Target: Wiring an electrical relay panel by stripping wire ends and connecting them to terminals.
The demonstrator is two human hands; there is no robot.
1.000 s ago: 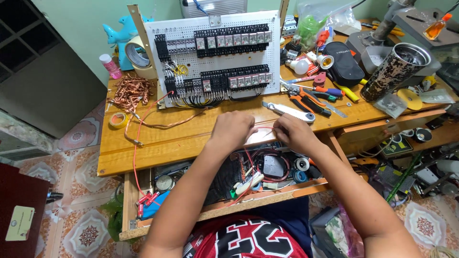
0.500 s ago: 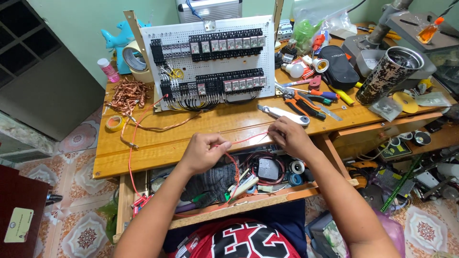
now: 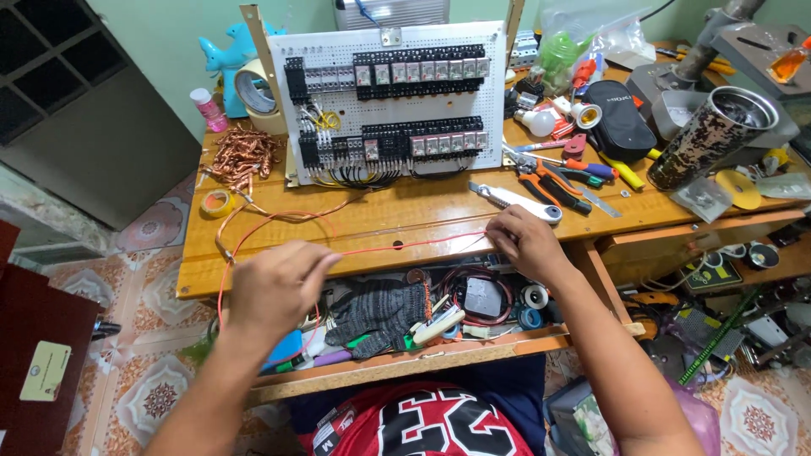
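Left hand (image 3: 279, 283): at 8 o'clock, fingers pinched shut on the wire.
Right hand (image 3: 525, 241): at 3 o'clock, fingertips pinched on the wire's other end.
Wire (image 3: 405, 246): thin, red, stretched taut between the 2 hands over the desk's front edge; its slack loops back at 9 o'clock.
Glove (image 3: 376, 308): grey knit, in the open drawer under the wire.
Knife (image 3: 515, 202): white utility cutter, at 1 o'clock from the right hand.
Pliers (image 3: 553, 183): orange-handled, just beyond the knife.
Panel (image 3: 393, 97): white perforated board with 2 rows of relays, upright at 12 o'clock.
Desk (image 3: 405, 215): wooden.

pale green label (image 3: 45, 371) on dark red case, clear plastic packets (image 3: 703, 198) on bench's right side
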